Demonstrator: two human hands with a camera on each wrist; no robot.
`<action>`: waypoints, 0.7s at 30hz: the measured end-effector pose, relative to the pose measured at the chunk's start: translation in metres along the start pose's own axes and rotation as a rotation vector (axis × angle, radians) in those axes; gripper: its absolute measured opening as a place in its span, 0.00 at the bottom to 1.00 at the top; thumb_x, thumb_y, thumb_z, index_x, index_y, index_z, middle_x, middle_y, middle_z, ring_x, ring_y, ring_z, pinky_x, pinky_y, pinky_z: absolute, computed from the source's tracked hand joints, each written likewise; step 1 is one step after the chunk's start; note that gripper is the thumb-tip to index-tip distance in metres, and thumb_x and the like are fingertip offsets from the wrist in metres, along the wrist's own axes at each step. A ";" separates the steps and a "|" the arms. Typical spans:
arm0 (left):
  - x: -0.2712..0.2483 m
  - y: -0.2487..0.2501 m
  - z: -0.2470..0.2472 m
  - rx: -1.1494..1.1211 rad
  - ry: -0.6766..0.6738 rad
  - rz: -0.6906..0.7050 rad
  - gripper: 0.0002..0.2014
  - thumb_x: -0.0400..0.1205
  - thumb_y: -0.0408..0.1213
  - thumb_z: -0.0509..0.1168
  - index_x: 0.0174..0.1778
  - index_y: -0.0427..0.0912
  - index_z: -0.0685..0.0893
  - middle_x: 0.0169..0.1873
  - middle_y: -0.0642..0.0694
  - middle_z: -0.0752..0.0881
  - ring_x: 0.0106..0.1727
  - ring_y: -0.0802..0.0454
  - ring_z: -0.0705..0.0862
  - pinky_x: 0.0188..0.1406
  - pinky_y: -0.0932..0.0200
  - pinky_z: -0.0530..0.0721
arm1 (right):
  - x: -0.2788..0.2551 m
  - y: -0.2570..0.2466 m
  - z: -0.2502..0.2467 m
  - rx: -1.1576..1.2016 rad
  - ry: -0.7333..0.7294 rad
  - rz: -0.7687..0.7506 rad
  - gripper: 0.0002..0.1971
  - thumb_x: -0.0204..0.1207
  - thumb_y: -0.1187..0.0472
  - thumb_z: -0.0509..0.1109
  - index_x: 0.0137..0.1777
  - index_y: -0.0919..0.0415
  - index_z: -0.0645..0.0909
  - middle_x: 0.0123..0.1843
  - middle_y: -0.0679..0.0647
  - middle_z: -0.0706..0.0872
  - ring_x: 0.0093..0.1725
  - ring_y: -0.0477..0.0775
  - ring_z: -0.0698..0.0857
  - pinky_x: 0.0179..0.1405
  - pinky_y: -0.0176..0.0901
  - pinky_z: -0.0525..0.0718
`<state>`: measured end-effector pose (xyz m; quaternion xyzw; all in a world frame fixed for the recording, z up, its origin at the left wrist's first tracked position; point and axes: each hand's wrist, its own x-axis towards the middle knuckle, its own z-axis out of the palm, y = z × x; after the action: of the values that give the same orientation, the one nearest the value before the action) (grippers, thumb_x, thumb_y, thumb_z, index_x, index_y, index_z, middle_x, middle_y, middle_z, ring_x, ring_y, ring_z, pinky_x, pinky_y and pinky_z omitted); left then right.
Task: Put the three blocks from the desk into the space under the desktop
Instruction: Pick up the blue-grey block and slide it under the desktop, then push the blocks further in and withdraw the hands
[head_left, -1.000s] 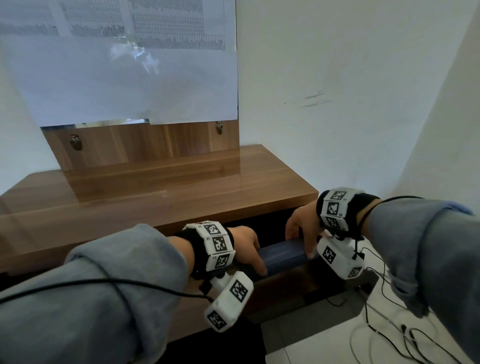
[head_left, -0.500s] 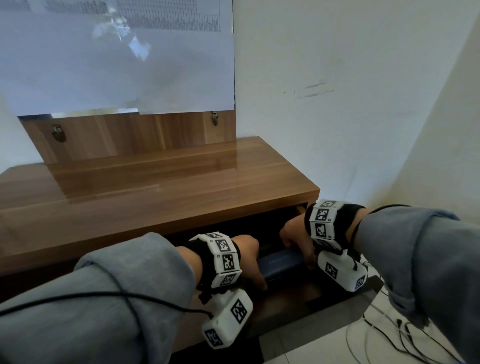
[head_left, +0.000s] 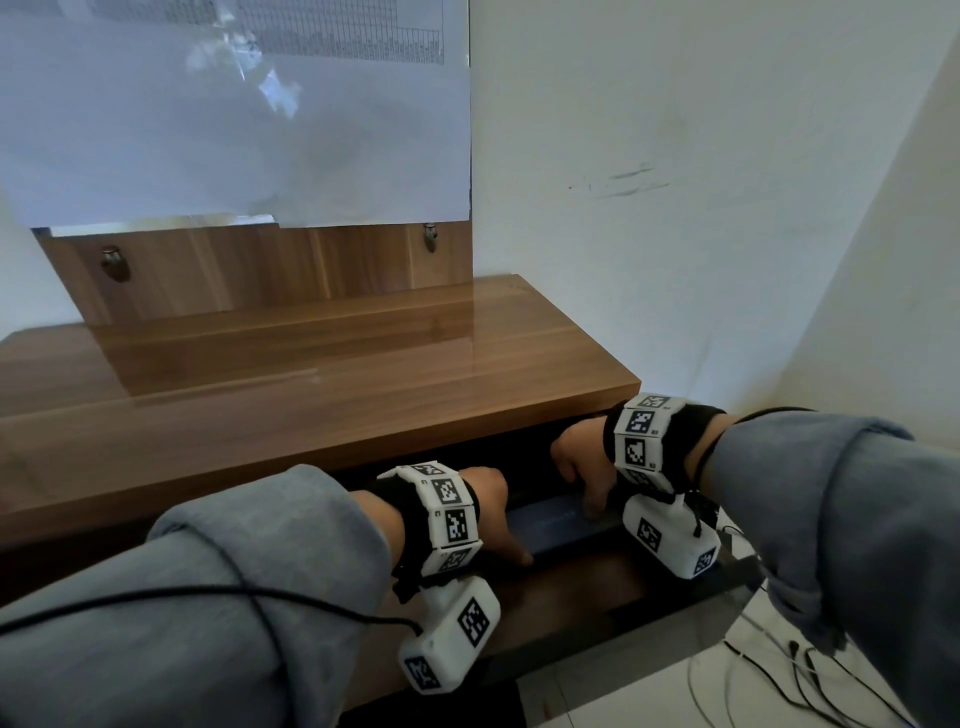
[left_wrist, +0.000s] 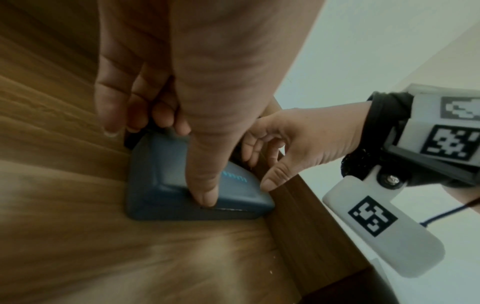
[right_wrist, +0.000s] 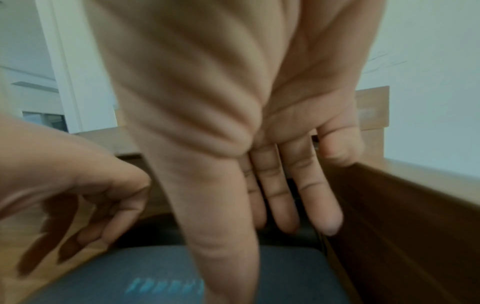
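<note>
— Under the worktop (head_left: 322, 395), on the lower shelf (head_left: 582, 587), what lies there?
— From above, a dark blue block (head_left: 558, 522) lying flat on that shelf, between the two hands. The left hand (head_left: 491, 506) is at its near-left end, thumb reaching down to the block's edge. The right hand (head_left: 582, 462) is at the far-right end, thumb on top.

— And from the left wrist?
— The left hand (left_wrist: 182, 92) has its thumb pressed on the block (left_wrist: 166, 185) near the front edge, while its fingers (left_wrist: 111, 98) curl behind the far side: a pinch across the block. Beyond it, the right hand (left_wrist: 293, 144) hangs at the other end, fingers loosely bent; whether they grip I cannot tell from here.

— The right wrist?
— Blurred. The right hand (right_wrist: 233, 102) lays its thumb down on the block (right_wrist: 285, 273), which bears pale blue lettering. Its fingers (right_wrist: 280, 195) are straight, pressed together, reaching down behind the block. The left hand (right_wrist: 78, 181) shows at the left, fingers bent.
</note>
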<state>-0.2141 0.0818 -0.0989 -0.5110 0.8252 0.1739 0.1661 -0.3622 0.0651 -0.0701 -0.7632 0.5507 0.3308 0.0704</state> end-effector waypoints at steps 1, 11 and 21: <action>-0.002 -0.001 -0.001 0.008 0.003 0.007 0.33 0.71 0.59 0.74 0.62 0.37 0.81 0.47 0.45 0.80 0.46 0.48 0.80 0.44 0.54 0.80 | -0.004 -0.001 -0.003 0.015 0.014 -0.002 0.28 0.71 0.53 0.77 0.67 0.68 0.79 0.65 0.62 0.85 0.57 0.61 0.85 0.35 0.38 0.77; -0.050 0.000 -0.022 0.000 0.042 0.060 0.27 0.77 0.58 0.69 0.57 0.36 0.86 0.44 0.45 0.84 0.44 0.49 0.81 0.43 0.55 0.79 | -0.051 -0.026 -0.022 0.294 0.092 -0.070 0.17 0.68 0.54 0.80 0.54 0.58 0.83 0.49 0.57 0.89 0.46 0.53 0.84 0.52 0.48 0.85; -0.129 -0.002 -0.008 0.111 0.070 0.008 0.21 0.82 0.53 0.64 0.56 0.37 0.85 0.46 0.43 0.82 0.45 0.50 0.78 0.43 0.57 0.74 | -0.101 -0.092 -0.016 0.312 0.174 -0.145 0.23 0.64 0.45 0.80 0.56 0.56 0.85 0.53 0.53 0.89 0.53 0.53 0.86 0.48 0.44 0.84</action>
<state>-0.1587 0.1781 -0.0337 -0.5036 0.8409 0.1106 0.1647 -0.2912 0.1734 -0.0225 -0.8064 0.5427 0.1682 0.1638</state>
